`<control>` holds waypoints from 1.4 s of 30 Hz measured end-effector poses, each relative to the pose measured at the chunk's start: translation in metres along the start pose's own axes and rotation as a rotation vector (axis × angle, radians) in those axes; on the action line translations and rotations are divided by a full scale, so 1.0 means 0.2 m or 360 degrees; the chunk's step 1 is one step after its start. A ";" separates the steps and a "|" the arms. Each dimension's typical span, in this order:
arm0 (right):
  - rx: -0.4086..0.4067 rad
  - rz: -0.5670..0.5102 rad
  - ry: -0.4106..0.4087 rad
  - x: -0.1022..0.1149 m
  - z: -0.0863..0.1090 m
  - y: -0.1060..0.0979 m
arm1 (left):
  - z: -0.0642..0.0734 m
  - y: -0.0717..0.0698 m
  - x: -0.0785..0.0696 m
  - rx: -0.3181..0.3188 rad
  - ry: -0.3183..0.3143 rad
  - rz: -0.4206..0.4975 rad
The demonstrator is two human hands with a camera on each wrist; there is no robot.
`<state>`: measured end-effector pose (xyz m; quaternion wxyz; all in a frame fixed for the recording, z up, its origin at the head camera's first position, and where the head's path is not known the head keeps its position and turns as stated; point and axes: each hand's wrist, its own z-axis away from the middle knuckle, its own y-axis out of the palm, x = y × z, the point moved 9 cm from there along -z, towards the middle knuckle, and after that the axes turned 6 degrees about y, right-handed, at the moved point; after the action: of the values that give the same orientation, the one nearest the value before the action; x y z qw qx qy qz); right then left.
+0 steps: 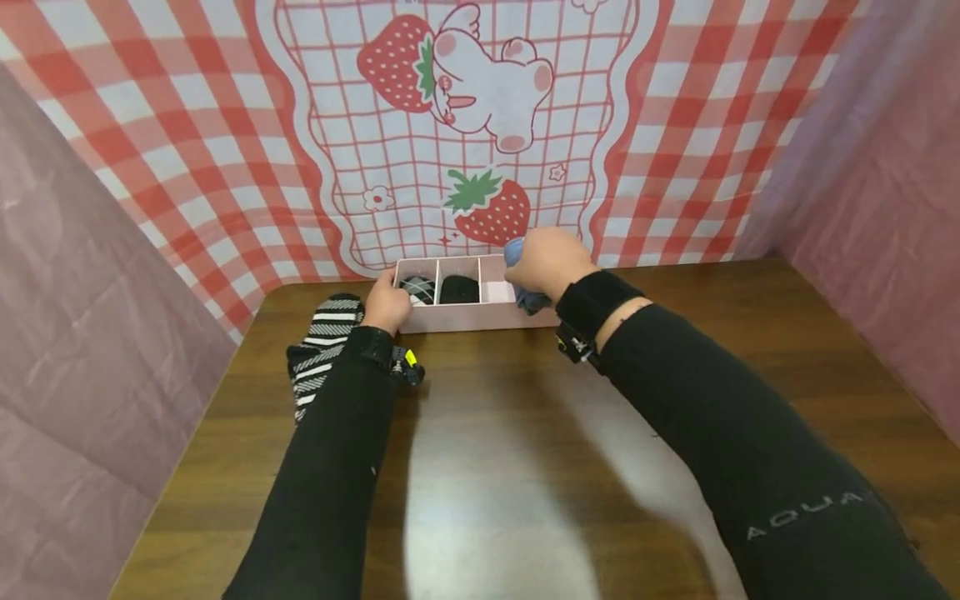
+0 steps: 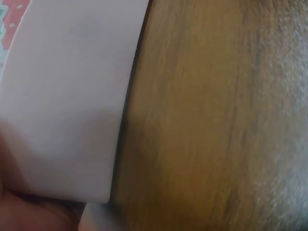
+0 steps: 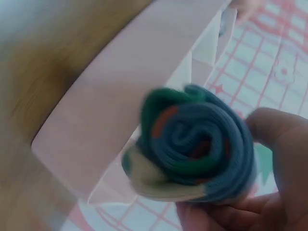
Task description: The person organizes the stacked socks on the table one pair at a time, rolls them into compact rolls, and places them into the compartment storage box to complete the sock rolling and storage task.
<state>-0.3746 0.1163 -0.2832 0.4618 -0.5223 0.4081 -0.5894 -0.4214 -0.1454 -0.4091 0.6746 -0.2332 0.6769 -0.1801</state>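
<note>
A long pink divided box (image 1: 472, 318) stands on the table against the cloth backdrop. My left hand (image 1: 386, 304) grips its left end, with part of that hand showing at the box's corner in the left wrist view. My right hand (image 1: 553, 260) holds a rolled sock (image 3: 197, 144) over the box's right part. Blue, green, orange and cream show in the roll's spiral end. A dark argyle sock (image 1: 420, 288) lies in the leftmost compartment, and a black sock (image 1: 459, 289) fills the one beside it. The compartment under the right hand is partly hidden.
Black-and-white striped socks (image 1: 330, 333) lie flat on the wooden table (image 1: 480, 467), left of the box and partly behind the left forearm. A checked strawberry cloth (image 1: 480, 125) hangs right behind the box. Pink curtains (image 1: 862, 208) close off both sides.
</note>
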 end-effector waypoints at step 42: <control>-0.0043 0.0046 -0.0076 0.24 -0.18 0.43 | -0.02 -0.01 0.02 -0.0042 -0.0009 0.0028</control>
<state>-0.4016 0.0488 -0.3595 0.4729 -0.5365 0.4123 -0.5644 -0.4259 -0.1501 -0.4111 0.6750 -0.2366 0.6792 -0.1645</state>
